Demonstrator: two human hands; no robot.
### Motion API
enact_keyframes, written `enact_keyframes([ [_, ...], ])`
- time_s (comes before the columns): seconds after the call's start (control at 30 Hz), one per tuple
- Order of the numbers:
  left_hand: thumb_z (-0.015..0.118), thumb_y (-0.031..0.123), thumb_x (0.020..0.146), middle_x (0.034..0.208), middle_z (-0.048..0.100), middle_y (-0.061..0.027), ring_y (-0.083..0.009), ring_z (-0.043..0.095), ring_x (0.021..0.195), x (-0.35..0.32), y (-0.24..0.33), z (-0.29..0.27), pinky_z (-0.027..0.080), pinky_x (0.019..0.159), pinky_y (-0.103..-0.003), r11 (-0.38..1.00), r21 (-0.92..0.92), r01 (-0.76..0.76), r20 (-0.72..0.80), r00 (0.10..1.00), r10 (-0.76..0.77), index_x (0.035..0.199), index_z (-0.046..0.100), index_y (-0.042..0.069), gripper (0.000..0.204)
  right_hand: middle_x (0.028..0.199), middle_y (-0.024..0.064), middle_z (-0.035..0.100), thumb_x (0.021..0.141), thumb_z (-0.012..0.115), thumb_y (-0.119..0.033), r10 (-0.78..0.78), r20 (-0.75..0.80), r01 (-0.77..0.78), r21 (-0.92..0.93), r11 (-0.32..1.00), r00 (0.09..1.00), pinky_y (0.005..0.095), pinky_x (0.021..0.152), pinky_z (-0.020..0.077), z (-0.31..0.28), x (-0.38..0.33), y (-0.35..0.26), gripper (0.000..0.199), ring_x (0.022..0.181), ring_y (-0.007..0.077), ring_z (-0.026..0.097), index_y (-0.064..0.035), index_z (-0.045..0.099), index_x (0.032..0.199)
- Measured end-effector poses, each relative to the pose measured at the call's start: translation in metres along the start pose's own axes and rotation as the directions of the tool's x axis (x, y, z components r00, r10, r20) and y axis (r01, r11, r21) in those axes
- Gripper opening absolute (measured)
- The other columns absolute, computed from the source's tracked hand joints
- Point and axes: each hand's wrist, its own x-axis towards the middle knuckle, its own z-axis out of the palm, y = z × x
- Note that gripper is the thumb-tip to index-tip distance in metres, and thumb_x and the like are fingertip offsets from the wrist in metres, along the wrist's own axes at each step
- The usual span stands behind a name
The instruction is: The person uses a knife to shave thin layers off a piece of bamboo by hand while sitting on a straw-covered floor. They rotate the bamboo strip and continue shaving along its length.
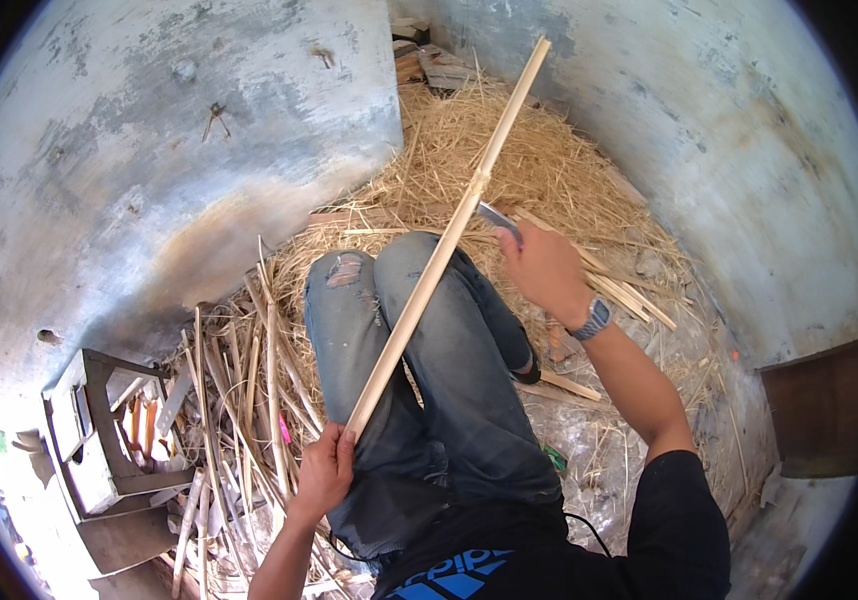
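A long, pale split-bamboo strip (417,300) runs slantwise across my knees, its far end raised toward the back wall. My left hand (325,468) is closed round the near end of the strip, close to my lap. In my right hand (545,268) is a knife (499,217), its blade pointing left and lying beside the strip, just below a node. Most of the knife's handle is hidden by my fingers. Whether the blade touches the strip I cannot tell.
Straw-like shavings (519,140) cover the floor ahead. Several thin bamboo sticks (274,390) lean at my left, beside an open wooden frame (99,440). Split strips (629,293) lie on the floor at right. Worn plaster walls (249,120) close in on both sides.
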Motion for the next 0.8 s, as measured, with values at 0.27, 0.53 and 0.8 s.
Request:
enact_keyframes([
  [0.27, 0.055, 0.021, 0.107, 0.063, 0.058, -0.0238, -0.0468, 0.063, 0.061, 0.0, 0.011, 0.007, 0.044, 0.054, -0.052, 0.998, 0.056, -0.006, -0.079, 0.997, 0.01, 0.094, 0.057, 0.004, 0.022, 0.065, 0.0227, 0.062, 0.103, 0.055, -0.051, -0.189, 0.219, 0.157, 0.158, 0.975, 0.957, 0.0538, 0.058, 0.0479, 0.001, -0.063, -0.034, 0.055, 0.063, 0.0435, 0.064, -0.0027, 0.066, 0.078],
  [0.53, 0.054, 0.022, 0.108, 0.063, 0.057, -0.0267, -0.0504, 0.061, 0.061, -0.007, 0.008, 0.002, 0.042, 0.053, -0.054, 0.999, 0.047, -0.006, -0.052, 0.999, 0.009, 0.095, 0.056, 0.004, 0.022, 0.066, 0.0236, 0.064, 0.104, 0.052, -0.055, -0.182, 0.099, 0.168, 0.135, 0.977, 0.978, 0.0538, 0.058, 0.0498, 0.029, -0.025, -0.002, 0.062, 0.063, 0.0453, 0.065, -0.0017, 0.067, 0.076],
  [0.8, 0.053, 0.021, 0.108, 0.061, 0.057, -0.0252, -0.0496, 0.061, 0.06, -0.019, 0.008, 0.006, 0.043, 0.053, -0.054, 0.997, 0.071, -0.012, -0.08, 0.997, 0.018, 0.094, 0.055, 0.004, 0.022, 0.063, 0.0228, 0.061, 0.106, 0.051, -0.049, -0.232, 0.069, 0.225, 0.096, 0.97, 0.97, 0.052, 0.056, 0.0464, 0.029, -0.014, 0.003, 0.058, 0.057, 0.0438, 0.06, -0.0011, 0.068, 0.077],
])
